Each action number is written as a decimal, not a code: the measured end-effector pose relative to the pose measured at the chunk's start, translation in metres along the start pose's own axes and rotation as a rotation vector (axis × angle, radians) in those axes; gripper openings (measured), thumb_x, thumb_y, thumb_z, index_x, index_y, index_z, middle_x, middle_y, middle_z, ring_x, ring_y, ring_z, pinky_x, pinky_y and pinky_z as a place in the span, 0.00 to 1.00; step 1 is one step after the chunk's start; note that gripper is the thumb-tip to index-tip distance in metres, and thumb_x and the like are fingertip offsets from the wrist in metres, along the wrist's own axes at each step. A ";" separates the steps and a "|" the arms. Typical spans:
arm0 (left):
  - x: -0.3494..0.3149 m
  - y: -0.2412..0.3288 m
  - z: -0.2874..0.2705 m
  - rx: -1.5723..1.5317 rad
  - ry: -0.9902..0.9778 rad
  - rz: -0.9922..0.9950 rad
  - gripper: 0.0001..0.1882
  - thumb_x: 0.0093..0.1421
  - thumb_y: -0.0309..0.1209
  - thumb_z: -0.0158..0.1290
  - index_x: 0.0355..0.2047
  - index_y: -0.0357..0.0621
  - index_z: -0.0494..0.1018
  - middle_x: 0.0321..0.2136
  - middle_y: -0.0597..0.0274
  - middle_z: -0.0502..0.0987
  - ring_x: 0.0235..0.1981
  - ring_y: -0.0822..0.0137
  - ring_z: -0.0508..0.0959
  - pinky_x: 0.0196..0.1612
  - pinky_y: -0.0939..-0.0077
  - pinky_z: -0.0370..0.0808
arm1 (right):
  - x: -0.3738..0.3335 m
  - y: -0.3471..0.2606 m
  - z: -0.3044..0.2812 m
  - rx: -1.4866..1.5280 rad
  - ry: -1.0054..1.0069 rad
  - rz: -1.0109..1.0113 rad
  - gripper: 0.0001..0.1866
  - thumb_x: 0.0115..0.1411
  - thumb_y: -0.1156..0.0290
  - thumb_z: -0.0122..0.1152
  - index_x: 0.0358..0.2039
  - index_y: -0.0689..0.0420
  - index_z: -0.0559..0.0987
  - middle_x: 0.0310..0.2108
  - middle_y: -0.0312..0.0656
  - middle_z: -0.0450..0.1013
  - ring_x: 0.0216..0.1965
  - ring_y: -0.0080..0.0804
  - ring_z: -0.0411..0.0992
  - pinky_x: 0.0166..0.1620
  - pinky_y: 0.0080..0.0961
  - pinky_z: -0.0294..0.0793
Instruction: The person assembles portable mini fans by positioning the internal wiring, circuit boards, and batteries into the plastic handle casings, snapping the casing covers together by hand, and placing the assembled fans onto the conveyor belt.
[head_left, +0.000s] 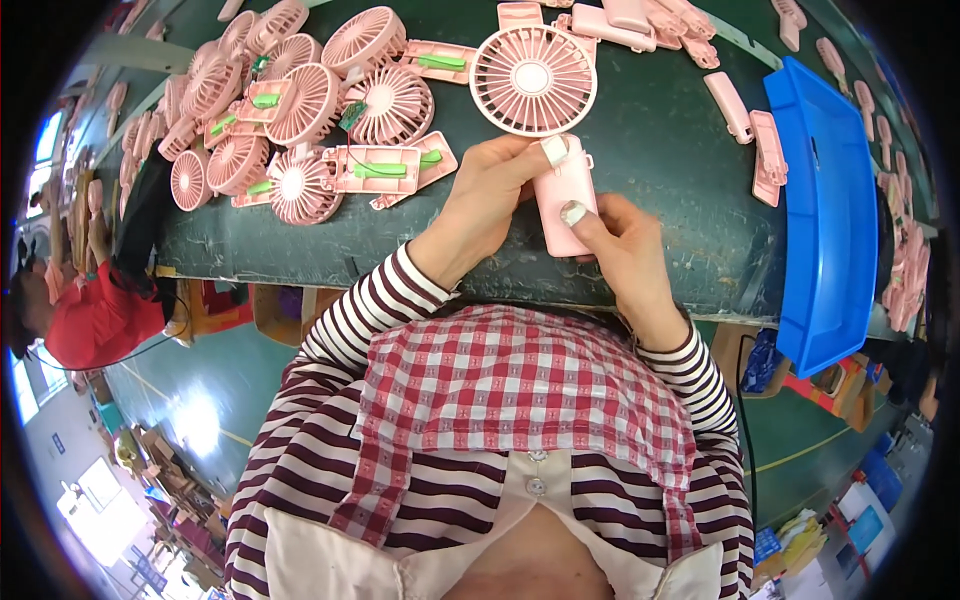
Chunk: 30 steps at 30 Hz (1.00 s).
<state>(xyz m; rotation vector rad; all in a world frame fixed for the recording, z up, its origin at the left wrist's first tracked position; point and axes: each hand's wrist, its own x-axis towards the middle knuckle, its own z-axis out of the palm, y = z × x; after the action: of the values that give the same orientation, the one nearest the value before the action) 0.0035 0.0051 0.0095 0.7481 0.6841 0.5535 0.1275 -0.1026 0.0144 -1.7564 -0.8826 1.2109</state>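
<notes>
A pink handheld fan (533,78) lies at the table's middle, its round grille away from me and its handle (568,190) toward me. My left hand (487,195) pinches the upper end of that handle, with white tape on the thumb. Lower down on the handle, my right hand (625,240) grips it with the thumb pressed on its front; that thumb is taped too. The fingers under the handle are mostly hidden. Left of my hands lie pink fans with opened handles, one showing a green battery (380,170) inside.
Many pink fans (300,100) are heaped on the dark green table (680,120) at left. Pink handle covers (728,106) lie at the far right. A blue tray (830,220) stands at the right edge. A person in red (100,318) sits at far left.
</notes>
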 end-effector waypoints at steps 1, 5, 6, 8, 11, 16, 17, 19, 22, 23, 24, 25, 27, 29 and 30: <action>-0.002 0.002 0.001 0.035 0.009 -0.004 0.13 0.58 0.31 0.48 0.38 0.31 0.71 0.36 0.54 0.75 0.35 0.68 0.76 0.41 0.75 0.72 | -0.003 -0.015 0.002 0.211 -0.086 0.083 0.15 0.56 0.68 0.57 0.37 0.67 0.74 0.28 0.36 0.72 0.29 0.18 0.69 0.32 0.17 0.69; -0.005 0.002 0.002 0.072 -0.019 0.041 0.14 0.59 0.30 0.48 0.39 0.29 0.70 0.38 0.50 0.75 0.38 0.66 0.76 0.43 0.73 0.73 | 0.000 -0.009 0.005 0.294 -0.105 -0.042 0.15 0.57 0.68 0.56 0.39 0.68 0.74 0.29 0.36 0.72 0.30 0.17 0.68 0.34 0.16 0.68; -0.005 0.002 0.003 0.078 -0.024 0.039 0.14 0.59 0.30 0.48 0.39 0.29 0.70 0.38 0.50 0.75 0.38 0.66 0.76 0.43 0.73 0.73 | 0.000 -0.009 0.005 0.287 -0.113 -0.024 0.15 0.57 0.68 0.56 0.39 0.68 0.74 0.30 0.37 0.72 0.31 0.17 0.68 0.35 0.16 0.68; -0.007 0.001 0.003 0.083 -0.019 0.064 0.14 0.59 0.30 0.48 0.39 0.29 0.71 0.37 0.51 0.76 0.37 0.67 0.76 0.43 0.75 0.73 | -0.001 -0.008 0.004 0.282 -0.122 -0.006 0.15 0.57 0.68 0.55 0.39 0.68 0.73 0.31 0.37 0.72 0.32 0.17 0.68 0.36 0.16 0.68; -0.007 -0.001 0.002 0.078 -0.029 0.078 0.14 0.59 0.30 0.49 0.39 0.29 0.71 0.36 0.51 0.76 0.36 0.67 0.76 0.42 0.76 0.73 | -0.001 -0.005 0.004 0.264 -0.128 -0.009 0.16 0.57 0.68 0.55 0.39 0.68 0.73 0.31 0.37 0.73 0.32 0.18 0.68 0.36 0.16 0.68; -0.009 -0.001 0.004 0.059 -0.040 0.071 0.14 0.58 0.30 0.49 0.39 0.29 0.71 0.35 0.52 0.76 0.36 0.68 0.76 0.42 0.76 0.73 | -0.002 -0.001 0.004 0.306 -0.161 -0.003 0.15 0.58 0.68 0.54 0.39 0.68 0.74 0.31 0.37 0.73 0.31 0.18 0.68 0.36 0.17 0.68; -0.009 -0.001 0.005 0.048 -0.040 0.075 0.14 0.58 0.30 0.49 0.39 0.30 0.71 0.35 0.52 0.76 0.36 0.68 0.76 0.42 0.76 0.73 | -0.002 -0.001 0.003 0.308 -0.161 -0.003 0.15 0.58 0.68 0.54 0.39 0.68 0.74 0.31 0.37 0.73 0.31 0.18 0.68 0.36 0.17 0.68; -0.009 -0.003 0.003 0.052 -0.042 0.080 0.14 0.58 0.30 0.49 0.39 0.30 0.71 0.35 0.52 0.76 0.36 0.67 0.76 0.42 0.75 0.73 | -0.001 0.001 0.003 0.310 -0.172 -0.002 0.15 0.57 0.68 0.54 0.38 0.68 0.74 0.31 0.37 0.73 0.30 0.18 0.68 0.36 0.17 0.68; -0.009 -0.001 0.004 0.065 -0.063 0.088 0.15 0.58 0.31 0.50 0.40 0.31 0.71 0.35 0.52 0.76 0.36 0.67 0.76 0.42 0.75 0.73 | 0.001 0.004 0.005 0.257 -0.123 -0.005 0.14 0.55 0.69 0.57 0.38 0.66 0.74 0.29 0.36 0.73 0.30 0.18 0.68 0.34 0.16 0.68; -0.009 -0.001 0.004 0.073 -0.080 0.092 0.15 0.58 0.31 0.50 0.41 0.31 0.71 0.36 0.52 0.76 0.37 0.67 0.76 0.43 0.75 0.73 | 0.001 0.003 0.006 0.257 -0.124 -0.005 0.14 0.55 0.69 0.57 0.38 0.66 0.74 0.29 0.36 0.73 0.30 0.18 0.68 0.34 0.16 0.68; -0.008 -0.002 0.005 0.073 -0.080 0.092 0.15 0.58 0.31 0.50 0.41 0.31 0.71 0.36 0.52 0.76 0.37 0.67 0.76 0.43 0.75 0.73 | 0.002 0.001 0.008 0.188 -0.065 -0.043 0.14 0.53 0.70 0.59 0.37 0.66 0.73 0.29 0.36 0.72 0.29 0.18 0.69 0.33 0.16 0.69; -0.008 -0.005 0.008 0.036 -0.074 0.083 0.13 0.57 0.30 0.51 0.39 0.32 0.72 0.34 0.55 0.76 0.34 0.70 0.76 0.39 0.78 0.73 | 0.002 -0.002 0.010 0.117 -0.007 -0.083 0.14 0.52 0.70 0.60 0.37 0.65 0.73 0.28 0.36 0.72 0.29 0.18 0.69 0.32 0.16 0.69; -0.006 -0.008 0.007 -0.010 -0.058 0.083 0.12 0.56 0.29 0.53 0.38 0.34 0.73 0.32 0.60 0.76 0.31 0.75 0.75 0.33 0.82 0.72 | 0.002 -0.012 0.012 0.149 -0.003 -0.062 0.14 0.51 0.71 0.61 0.36 0.64 0.72 0.27 0.36 0.72 0.28 0.18 0.69 0.30 0.16 0.69; -0.005 -0.007 0.010 -0.016 -0.046 0.091 0.12 0.56 0.29 0.53 0.38 0.34 0.73 0.32 0.60 0.76 0.31 0.75 0.75 0.33 0.83 0.72 | 0.003 -0.017 0.014 0.180 0.003 -0.039 0.14 0.50 0.71 0.61 0.36 0.64 0.72 0.27 0.36 0.72 0.27 0.18 0.70 0.29 0.16 0.69; -0.005 -0.007 0.011 -0.020 -0.034 0.096 0.12 0.56 0.29 0.53 0.38 0.34 0.73 0.31 0.61 0.76 0.30 0.75 0.75 0.32 0.83 0.72 | 0.003 -0.019 0.015 0.182 0.030 -0.048 0.14 0.50 0.72 0.61 0.36 0.64 0.72 0.27 0.36 0.72 0.26 0.19 0.70 0.28 0.16 0.69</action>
<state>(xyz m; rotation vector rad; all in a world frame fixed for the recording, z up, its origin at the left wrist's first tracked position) 0.0099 -0.0073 0.0116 0.7726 0.6126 0.6332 0.1118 -0.0887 0.0270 -1.5956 -0.7681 1.1923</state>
